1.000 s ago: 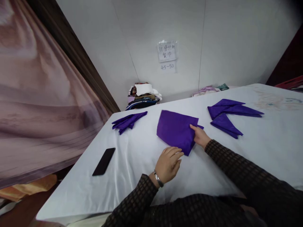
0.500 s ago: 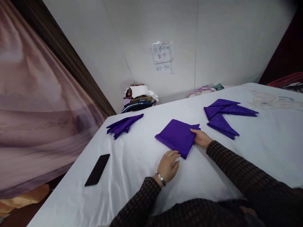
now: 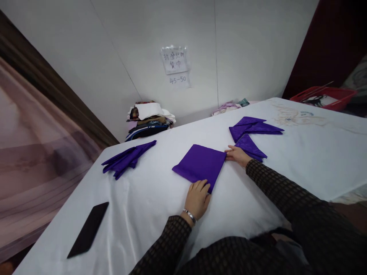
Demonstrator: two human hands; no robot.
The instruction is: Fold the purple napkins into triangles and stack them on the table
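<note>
A purple cloth napkin (image 3: 197, 162), folded into a flat square, lies on the white tablecloth in front of me. My left hand (image 3: 197, 198), with a silver bracelet at the wrist, rests its outstretched fingers on the napkin's near edge. At the right corner, the fingertips of my right hand (image 3: 237, 154) close on the fabric; the thumb is mostly hidden. Just behind that hand lie purple folded napkins (image 3: 249, 130) with pointed ends, the nearest one (image 3: 248, 147) partly covered by it. Another purple folded bundle (image 3: 129, 158) lies to the left.
A flat black object (image 3: 88, 229) like a phone lies at the table's left side. Stacked clothes (image 3: 149, 120) stand beyond the far edge, below a paper sign (image 3: 175, 61) on the wall. A red basket (image 3: 338, 97) sits at the far right; a pink curtain (image 3: 34, 164) hangs on the left.
The napkin's right corner now lies flat and straight, with my right hand further out at its tip. My left hand has moved onto the near edge. The view has turned right.
</note>
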